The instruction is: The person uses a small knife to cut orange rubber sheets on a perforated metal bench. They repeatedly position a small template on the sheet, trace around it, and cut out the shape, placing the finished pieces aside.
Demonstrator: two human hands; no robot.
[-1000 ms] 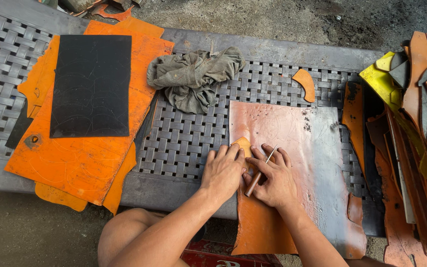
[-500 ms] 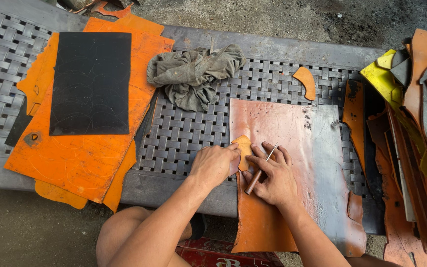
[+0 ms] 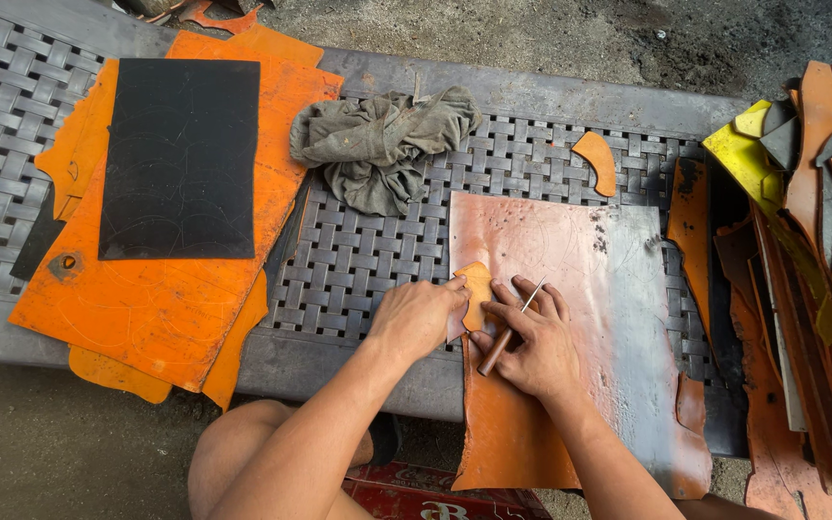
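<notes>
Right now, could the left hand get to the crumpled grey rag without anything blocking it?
Probably yes. The left hand rests on the small tan piece, and only bare woven bench lies between it and the grey rag. It would have to let go of the piece first.

Your left hand covers part of the template; your right hand hides the awl's handle. The scrap pile runs off the right edge.

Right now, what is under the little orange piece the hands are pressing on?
Under the little orange piece lies a big shiny brown leather sheet, on a woven metal bench. The left hand covers the piece's left edge, so that part stays hidden.
</notes>
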